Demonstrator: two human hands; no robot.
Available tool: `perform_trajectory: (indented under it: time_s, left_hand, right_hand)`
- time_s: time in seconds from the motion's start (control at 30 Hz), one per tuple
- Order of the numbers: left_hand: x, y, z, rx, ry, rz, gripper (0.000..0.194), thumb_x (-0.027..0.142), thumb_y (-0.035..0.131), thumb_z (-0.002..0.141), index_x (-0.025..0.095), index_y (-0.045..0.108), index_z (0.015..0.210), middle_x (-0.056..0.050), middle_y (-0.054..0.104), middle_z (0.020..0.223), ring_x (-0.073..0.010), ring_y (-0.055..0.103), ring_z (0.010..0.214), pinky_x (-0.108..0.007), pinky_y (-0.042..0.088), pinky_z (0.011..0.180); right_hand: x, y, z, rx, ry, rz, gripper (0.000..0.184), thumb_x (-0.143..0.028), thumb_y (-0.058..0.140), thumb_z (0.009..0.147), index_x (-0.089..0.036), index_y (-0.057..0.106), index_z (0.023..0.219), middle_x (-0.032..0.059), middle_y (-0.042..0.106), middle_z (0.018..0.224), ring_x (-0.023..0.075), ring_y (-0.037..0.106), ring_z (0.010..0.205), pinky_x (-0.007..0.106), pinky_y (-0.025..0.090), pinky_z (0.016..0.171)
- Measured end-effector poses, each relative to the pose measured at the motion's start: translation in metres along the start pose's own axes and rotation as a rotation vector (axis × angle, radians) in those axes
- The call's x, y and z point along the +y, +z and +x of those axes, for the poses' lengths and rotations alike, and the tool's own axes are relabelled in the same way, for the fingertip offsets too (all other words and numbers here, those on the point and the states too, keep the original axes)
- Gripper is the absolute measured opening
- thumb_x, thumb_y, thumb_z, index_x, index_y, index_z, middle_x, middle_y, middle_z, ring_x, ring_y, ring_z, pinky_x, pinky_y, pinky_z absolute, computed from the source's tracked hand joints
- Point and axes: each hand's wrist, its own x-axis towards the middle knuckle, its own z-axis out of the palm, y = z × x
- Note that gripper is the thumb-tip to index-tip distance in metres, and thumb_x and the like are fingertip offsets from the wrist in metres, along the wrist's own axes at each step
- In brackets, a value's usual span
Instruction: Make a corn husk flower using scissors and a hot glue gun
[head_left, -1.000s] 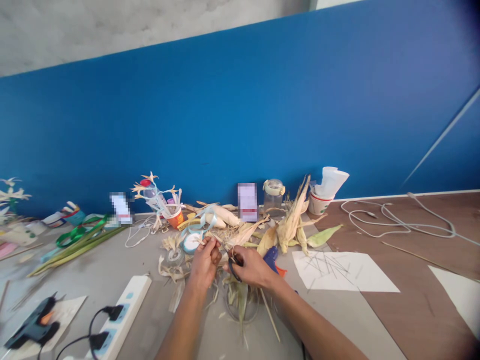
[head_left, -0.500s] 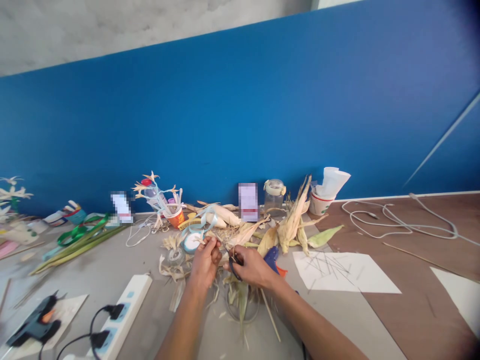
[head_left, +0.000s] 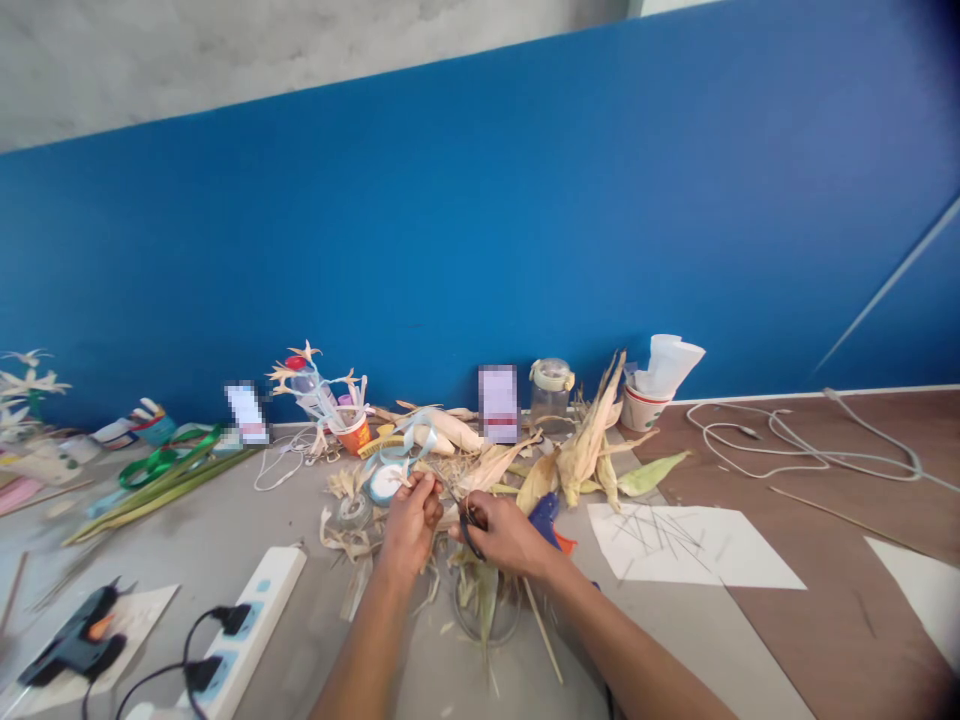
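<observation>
Black scissors [head_left: 472, 538] in right hand [head_left: 501, 535], seemingly just beside left hand [head_left: 412, 520]

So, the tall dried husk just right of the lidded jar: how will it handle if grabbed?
Probably light for its size: the husk looks like thin, papery leaves. Likely fairly stiff but brittle, since it looks dry and yellowed and its tapered tip sticks up without drooping. Pushed, it may tip or drag rather than roll, given its uneven shape.

Black scissors [head_left: 472, 543], tan husks [head_left: 589, 455], blue partition [head_left: 450, 250]
</observation>
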Motion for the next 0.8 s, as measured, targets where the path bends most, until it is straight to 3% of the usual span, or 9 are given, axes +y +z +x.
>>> perform_trajectory:
  time_s: [0.8]
  left_hand:
    - [0.010, -0.020, 0.011, -0.072, 0.000, 0.292, 0.036, 0.036, 0.071, 0.058, 0.017, 0.040, 0.062, 0.007, 0.046, 0.049, 0.0007, 0.024, 0.034, -0.018, 0.010, 0.039]
  right_hand:
    - [0.001, -0.004, -0.002, -0.087, 0.013, 0.006, 0.019, -0.035, 0.059, 0.072, -0.017, 0.058, 0.079, -0.0032, 0.049, 0.060, 0.0100, 0.043, 0.056, 0.019, 0.029, 0.051]
